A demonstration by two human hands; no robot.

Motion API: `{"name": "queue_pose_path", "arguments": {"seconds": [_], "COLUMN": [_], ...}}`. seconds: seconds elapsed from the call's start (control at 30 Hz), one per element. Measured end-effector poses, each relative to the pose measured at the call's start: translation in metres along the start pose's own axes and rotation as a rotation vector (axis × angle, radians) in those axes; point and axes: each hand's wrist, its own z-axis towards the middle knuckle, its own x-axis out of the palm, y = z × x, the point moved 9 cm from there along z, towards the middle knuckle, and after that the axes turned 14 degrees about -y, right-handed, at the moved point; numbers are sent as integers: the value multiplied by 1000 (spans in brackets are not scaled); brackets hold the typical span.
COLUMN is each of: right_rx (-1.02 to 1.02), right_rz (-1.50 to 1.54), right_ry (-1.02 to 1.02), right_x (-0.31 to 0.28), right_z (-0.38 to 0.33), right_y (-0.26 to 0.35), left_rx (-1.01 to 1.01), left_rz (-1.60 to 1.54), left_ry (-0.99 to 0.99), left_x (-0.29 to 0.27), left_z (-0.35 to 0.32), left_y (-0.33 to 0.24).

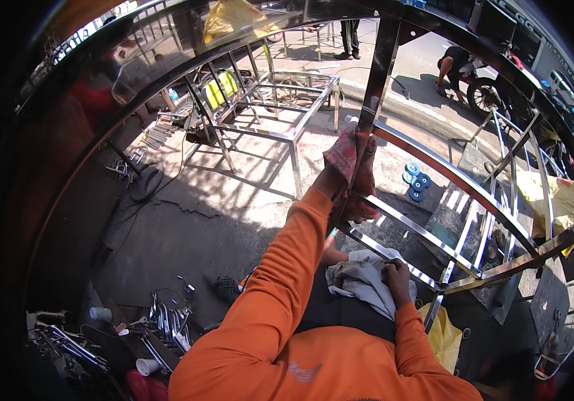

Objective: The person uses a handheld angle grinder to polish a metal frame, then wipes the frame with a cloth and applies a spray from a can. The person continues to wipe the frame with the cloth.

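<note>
A shiny metal frame of square tubes with curved rails stands in front of me and over my lap. My left hand reaches forward, closed on a red patterned rag that is pressed around the frame's upright tube. The rag hides most of the fingers. Close to my body, my right hand is curled at the frame's lower bar and appears to grip it. Beside that hand a grey cloth lies over my lap.
Another metal frame stands ahead. Blue discs lie on the ground to the right. Metal tools and a white cup are at lower left. A person crouches by a motorcycle at the far right.
</note>
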Motion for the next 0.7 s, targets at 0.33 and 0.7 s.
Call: {"name": "queue_pose_path", "arguments": {"seconds": [0.33,0.7], "right_rx": [24,3], "right_rz": [-2,9], "right_ry": [-5,-3], "right_x": [-1,1], "right_z": [-4,-1], "right_y": [1,-2], "left_rx": [175,4], "left_rz": [264,63], "left_ry": [-87,-23], "left_x": [-6,-6], "left_z": [-5,-4], "left_y": [-14,32]}}
